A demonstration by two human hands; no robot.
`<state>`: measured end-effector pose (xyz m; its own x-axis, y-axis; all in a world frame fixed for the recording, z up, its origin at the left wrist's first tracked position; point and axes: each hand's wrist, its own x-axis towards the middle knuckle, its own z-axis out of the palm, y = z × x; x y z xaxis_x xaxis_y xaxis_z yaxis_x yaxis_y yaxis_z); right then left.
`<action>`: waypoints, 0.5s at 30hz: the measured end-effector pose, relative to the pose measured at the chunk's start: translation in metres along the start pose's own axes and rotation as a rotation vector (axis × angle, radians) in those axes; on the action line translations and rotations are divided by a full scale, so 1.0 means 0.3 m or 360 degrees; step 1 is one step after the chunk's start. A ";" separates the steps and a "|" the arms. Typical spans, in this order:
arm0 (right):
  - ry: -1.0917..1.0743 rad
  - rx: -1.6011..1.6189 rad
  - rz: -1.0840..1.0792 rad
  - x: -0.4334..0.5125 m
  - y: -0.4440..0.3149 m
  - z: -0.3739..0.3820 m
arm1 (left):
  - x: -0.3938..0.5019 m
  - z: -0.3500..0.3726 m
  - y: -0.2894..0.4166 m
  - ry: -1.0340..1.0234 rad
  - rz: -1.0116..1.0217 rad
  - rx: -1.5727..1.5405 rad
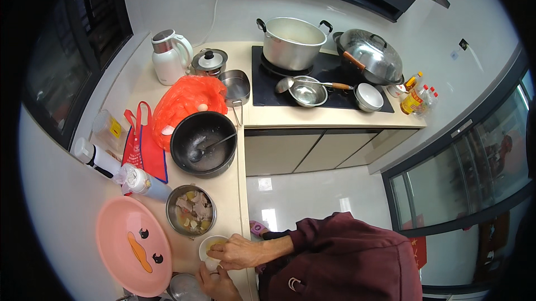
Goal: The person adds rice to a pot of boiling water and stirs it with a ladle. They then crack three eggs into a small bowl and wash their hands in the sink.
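At the counter's edge, both hands meet at a small white bowl (202,247) with something yellowish in it. My right hand (243,253) reaches over the bowl's rim, fingertips inside or over it. My left hand (218,286) is just below, its fingers at a pale rounded piece (212,264), possibly eggshell, between the two hands. The right fingers hide part of the bowl, so what they hold is unclear. Above the bowl stands a round steel pot (168,213) with meat pieces in broth. A whole egg (202,107) lies on a red plastic bag (188,91).
A pink basin (113,234) with a duck face stands left of the hands, a metal bowl (186,288) below. Farther along are a black pot (178,150) with a ladle, bottles, and a white jug (165,64). The cooktop (261,91) holds a large pot (289,52) and covered wok (366,54).
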<state>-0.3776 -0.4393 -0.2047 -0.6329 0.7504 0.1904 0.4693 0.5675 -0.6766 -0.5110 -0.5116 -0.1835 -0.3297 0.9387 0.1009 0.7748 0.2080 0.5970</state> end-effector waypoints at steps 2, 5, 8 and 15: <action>0.0160 0.0031 -0.0049 -0.003 0.003 0.001 | -0.014 0.002 -0.010 -0.0069 -0.0142 -0.0113; 0.0216 0.0002 -0.0136 -0.005 0.020 0.004 | 0.014 0.044 -0.038 0.0073 0.0089 -0.0125; 0.0098 0.0030 -0.0163 -0.015 0.034 0.014 | -0.014 0.069 -0.074 0.0153 0.0059 -0.0294; 0.0031 0.1497 0.0497 0.019 0.007 -0.047 | -0.020 0.037 -0.136 -0.0247 -0.0924 -0.2138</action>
<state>-0.3718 -0.4290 -0.1950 -0.5497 0.8308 -0.0869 -0.0721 -0.1508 -0.9859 -0.5346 -0.5226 -0.2171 -0.2857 0.8521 -0.4386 -0.5433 0.2330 0.8065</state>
